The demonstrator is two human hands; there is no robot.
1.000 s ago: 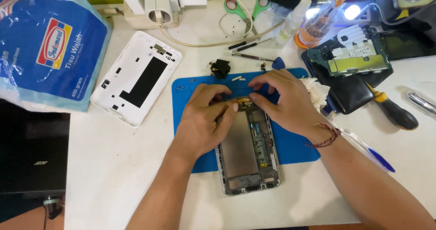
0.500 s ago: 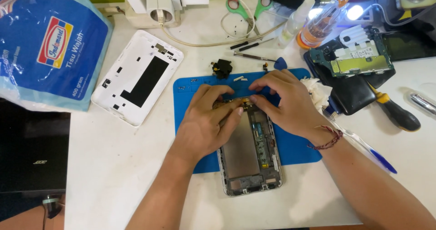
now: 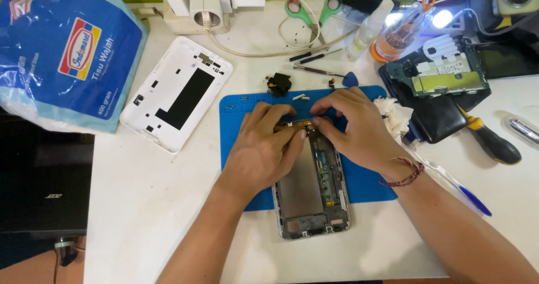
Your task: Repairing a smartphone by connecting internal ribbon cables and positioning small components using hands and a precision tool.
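Under both hands [image 3: 314,135], opened tablet frame [image 3: 312,197].

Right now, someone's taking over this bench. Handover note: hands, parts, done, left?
Left hand: resting on the top end of the opened tablet, fingertips at a small part on its upper edge.
Right hand: pinching at that same spot from the other side. What it grips is too small to tell.
Parts: tablet lies on the blue mat, frame and inner parts bare. White back cover sits off to the left on the table. Circuit board rests on a black case at the upper right. Screwdriver lies beside it.
Done: back cover off, board out.
Left: the top-edge part is not yet free of the hands.
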